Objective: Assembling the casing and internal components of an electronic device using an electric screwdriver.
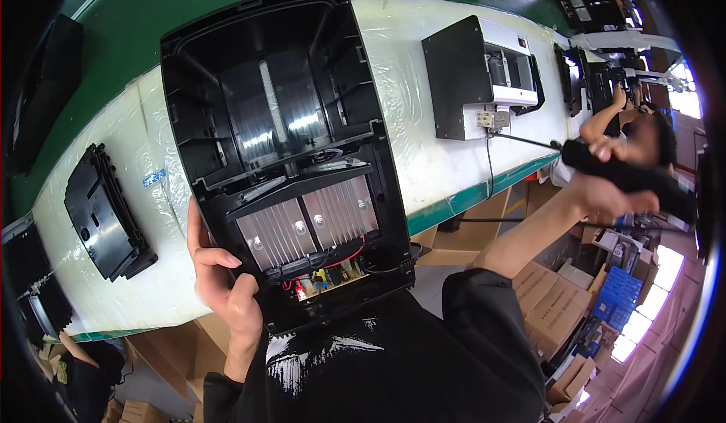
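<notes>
A large black plastic housing (287, 150) lies open in front of me, its near end close to my body. Two finned metal plates (306, 222) sit inside it, above a small circuit board (325, 281) with red wires and a glowing red spot. My left hand (225, 290) grips the housing's near left edge; some fingers are hidden beneath. Off to the right, my right hand (605, 192), slightly blurred, is closed around a black electric screwdriver (594, 162). Its thin shaft points left toward the white-and-black device.
A white-and-black boxy device (484, 75) stands right of the housing on the plastic-covered bench (408, 67). Another black part (106, 211) lies at the left. Cartons (552, 302) and a blue crate (616, 298) are at the lower right. Another person (643, 135) works at the far right.
</notes>
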Motion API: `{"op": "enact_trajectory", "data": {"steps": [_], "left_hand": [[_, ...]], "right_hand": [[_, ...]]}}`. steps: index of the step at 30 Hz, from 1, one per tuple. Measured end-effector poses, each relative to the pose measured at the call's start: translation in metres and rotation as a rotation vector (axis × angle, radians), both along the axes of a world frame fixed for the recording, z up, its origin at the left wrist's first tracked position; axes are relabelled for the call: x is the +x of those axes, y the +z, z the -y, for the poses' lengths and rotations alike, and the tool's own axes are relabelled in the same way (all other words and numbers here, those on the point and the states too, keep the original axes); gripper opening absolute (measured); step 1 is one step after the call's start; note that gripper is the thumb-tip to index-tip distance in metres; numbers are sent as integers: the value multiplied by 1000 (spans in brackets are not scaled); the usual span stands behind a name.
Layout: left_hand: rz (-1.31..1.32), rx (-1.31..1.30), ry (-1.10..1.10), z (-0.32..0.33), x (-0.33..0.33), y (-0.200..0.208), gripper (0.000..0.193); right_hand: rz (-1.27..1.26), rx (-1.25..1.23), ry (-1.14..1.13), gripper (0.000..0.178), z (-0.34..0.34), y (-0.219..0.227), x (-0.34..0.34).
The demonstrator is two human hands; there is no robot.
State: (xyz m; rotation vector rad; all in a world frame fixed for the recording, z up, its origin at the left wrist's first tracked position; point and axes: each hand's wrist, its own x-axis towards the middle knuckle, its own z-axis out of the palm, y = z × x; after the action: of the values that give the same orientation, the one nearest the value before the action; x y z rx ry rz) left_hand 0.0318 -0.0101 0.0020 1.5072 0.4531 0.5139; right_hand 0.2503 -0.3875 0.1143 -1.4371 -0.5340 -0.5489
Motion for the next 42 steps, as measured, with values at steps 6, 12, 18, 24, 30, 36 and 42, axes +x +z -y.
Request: {"op": "enact_trajectory", "data": {"steps": [6,12,18,24,30,36,42], "left_hand": [[24,-5,3,0,-2,-1,27],[107,-53,-5,-2,-2,-7,28],[123,-57,-49,-4,-3,-6,26],[66,81,-47,-18,-2,-5,19],[82,135,-382,-82,35,10,18],[-97,-9,-878,-113,73,19,18],[-34,-34,-873,-106,75,11,19]], "right_hand": [[-127,-146,-279,70,-59,12,50],[-73,-200,-335,60,-74,16,63],[-172,-171,-354,48,-78,-2,44],[-222,-169,-54,71,-68,42,5],[17,-124,445,66,-101,114,-7],[547,-62,33,67,-149,102,9],[502,-112,269,73,-207,78,17]]}}
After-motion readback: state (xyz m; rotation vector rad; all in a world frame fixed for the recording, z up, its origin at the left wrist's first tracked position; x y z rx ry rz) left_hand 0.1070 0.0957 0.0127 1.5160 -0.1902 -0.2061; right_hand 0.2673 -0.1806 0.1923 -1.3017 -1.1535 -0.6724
